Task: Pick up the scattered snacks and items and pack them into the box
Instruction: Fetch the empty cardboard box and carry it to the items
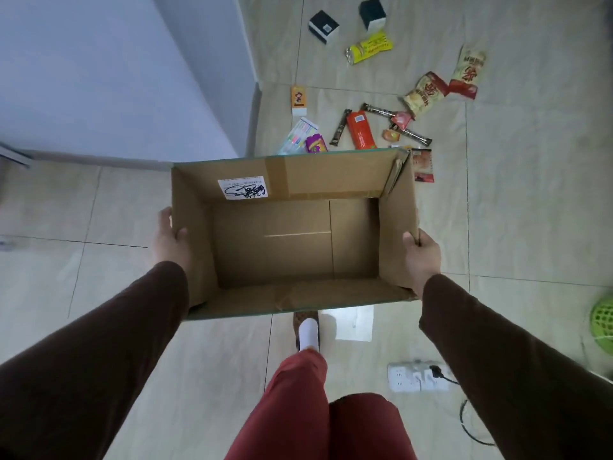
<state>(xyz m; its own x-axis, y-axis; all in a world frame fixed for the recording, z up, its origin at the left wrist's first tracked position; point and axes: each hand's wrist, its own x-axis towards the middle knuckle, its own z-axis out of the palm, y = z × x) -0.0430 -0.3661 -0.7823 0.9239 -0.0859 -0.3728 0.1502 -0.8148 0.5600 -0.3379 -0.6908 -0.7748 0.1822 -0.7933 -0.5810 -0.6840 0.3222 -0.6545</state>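
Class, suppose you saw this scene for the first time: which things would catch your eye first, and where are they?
The open, empty box fills the middle, held at its side walls by the left hand and right hand. Beyond its far edge, snack packs lie scattered on the tiled floor, among them an orange pack and a yellow pack.

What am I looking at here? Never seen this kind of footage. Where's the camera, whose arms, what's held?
No machine here: one wide-angle camera worn on a person's head looks down at their own arms. The left hand and right hand each grip a side wall of an open, empty cardboard box, thumbs inside. Beyond it, on the tiled floor, lie scattered items: snack packets such as a yellow one, an orange packet, a pen pack and two small dark boxes. A power strip lies near the person's feet.
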